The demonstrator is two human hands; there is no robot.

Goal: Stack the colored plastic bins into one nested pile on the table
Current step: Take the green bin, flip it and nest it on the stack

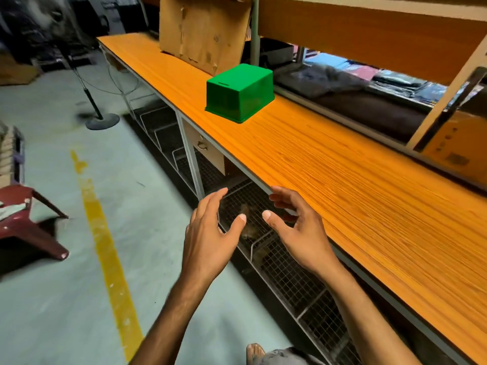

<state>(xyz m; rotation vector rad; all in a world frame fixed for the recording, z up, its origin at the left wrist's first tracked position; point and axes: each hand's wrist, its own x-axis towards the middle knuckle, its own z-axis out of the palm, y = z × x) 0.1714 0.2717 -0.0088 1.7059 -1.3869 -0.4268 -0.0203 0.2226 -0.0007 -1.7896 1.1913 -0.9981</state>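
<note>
A green plastic bin (pixel 240 94) sits upside down on the long orange table (pixel 342 175), toward its far half. No other colored bin shows. My left hand (pixel 210 233) and my right hand (pixel 297 225) hover side by side at the table's near edge, well short of the green bin. Both have fingers spread and hold nothing. The right hand's fingertips reach just over the table's edge; the left hand hangs over the wire shelf below.
A torn cardboard sheet (pixel 203 30) leans behind the bin. Shelving with folded cloth (pixel 342 83) runs along the table's right side. Wire racks (pixel 284 262) and a drawer (pixel 203 148) sit under the table. A maroon chair (pixel 29 222), fan stand (pixel 101 119) and yellow floor line (pixel 105 238) lie left.
</note>
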